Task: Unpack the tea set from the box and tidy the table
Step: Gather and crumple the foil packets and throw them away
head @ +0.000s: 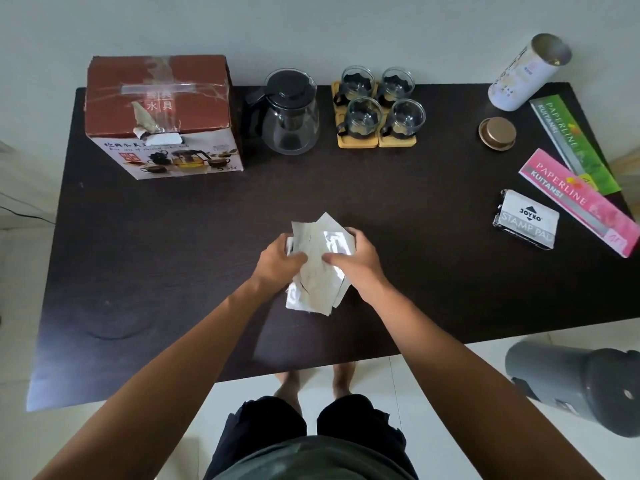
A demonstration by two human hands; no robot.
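Note:
At the middle of the dark table [145, 258], my left hand [281, 259] and my right hand [356, 259] both grip a bundle of white wrapping papers [317, 271] from either side. The brown tea set box [157, 112] stands shut and taped at the back left. To its right is a glass teapot [291, 114] with a black lid. Several glass cups [379, 105] with black holders sit on wooden coasters [358, 142] beside the teapot.
At the back right stands an open white tin canister [526, 76], its gold lid [497, 133] lying nearby. A green receipt book [573, 143], a pink receipt book [578, 200] and a stamp pad box [526, 220] lie at the right edge. A grey bin [575, 389] stands on the floor.

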